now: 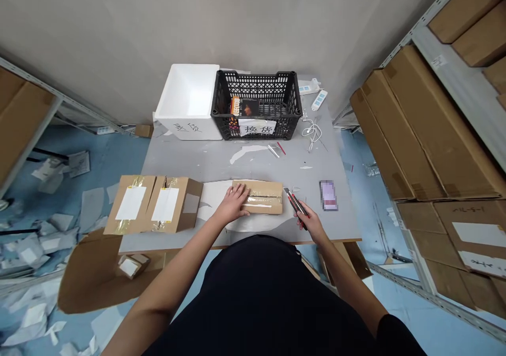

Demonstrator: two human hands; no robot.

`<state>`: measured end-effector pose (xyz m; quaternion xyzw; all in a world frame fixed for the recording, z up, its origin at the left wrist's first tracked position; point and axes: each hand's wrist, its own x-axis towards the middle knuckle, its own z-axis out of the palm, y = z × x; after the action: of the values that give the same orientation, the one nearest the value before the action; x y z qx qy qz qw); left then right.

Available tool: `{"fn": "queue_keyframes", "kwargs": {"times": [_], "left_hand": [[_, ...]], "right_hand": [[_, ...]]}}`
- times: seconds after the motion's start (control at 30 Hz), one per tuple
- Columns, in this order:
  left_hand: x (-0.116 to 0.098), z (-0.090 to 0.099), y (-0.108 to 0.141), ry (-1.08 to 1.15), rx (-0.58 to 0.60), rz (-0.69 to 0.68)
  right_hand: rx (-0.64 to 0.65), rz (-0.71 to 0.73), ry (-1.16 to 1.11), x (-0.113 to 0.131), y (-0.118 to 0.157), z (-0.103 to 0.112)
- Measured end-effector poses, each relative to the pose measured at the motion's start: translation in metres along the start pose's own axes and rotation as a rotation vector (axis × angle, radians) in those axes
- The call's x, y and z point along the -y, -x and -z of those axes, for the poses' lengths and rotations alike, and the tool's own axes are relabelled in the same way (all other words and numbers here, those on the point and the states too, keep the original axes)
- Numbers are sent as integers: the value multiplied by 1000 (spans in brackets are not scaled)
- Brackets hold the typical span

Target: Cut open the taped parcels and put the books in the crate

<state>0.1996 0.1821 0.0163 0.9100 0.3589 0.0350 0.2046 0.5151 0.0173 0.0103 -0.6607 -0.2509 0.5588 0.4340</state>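
A small brown cardboard box (263,202) lies flat on the grey table in front of me, with clear tape along its top and a dark line down the middle. My left hand (235,204) rests on the box's left end, fingers spread over it. A red and black utility knife (294,203) is gripped in my right hand (310,222), just right of the box. The knife points up and left, its tip near the box's right edge but apart from it.
Two labelled cartons (160,214) stand on the table's left. Behind are a white foam box (185,129) and a black crate (233,134) holding a dark package. A phone (329,195) and a white cable (312,130) lie to the right. Stacked cartons fill the right shelf (427,193).
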Motion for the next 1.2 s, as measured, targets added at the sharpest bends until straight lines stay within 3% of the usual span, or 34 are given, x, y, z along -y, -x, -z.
{"fn": "queue_keyframes", "kwargs": {"times": [0.13,0.27,0.63,1.2], "left_hand": [[5,6,-26,25,89,-87],[2,3,-36,38,114,-123],[-11,-7,-23,41,12,-184],[-11,-17,-21,58,15,-128]], "right_hand": [[10,-20,-72,0,0,-8],[23,-26,-145,5,1,-12],[56,-83,-137,7,5,-7],[76,-163,-99,-4,16,-6]]}}
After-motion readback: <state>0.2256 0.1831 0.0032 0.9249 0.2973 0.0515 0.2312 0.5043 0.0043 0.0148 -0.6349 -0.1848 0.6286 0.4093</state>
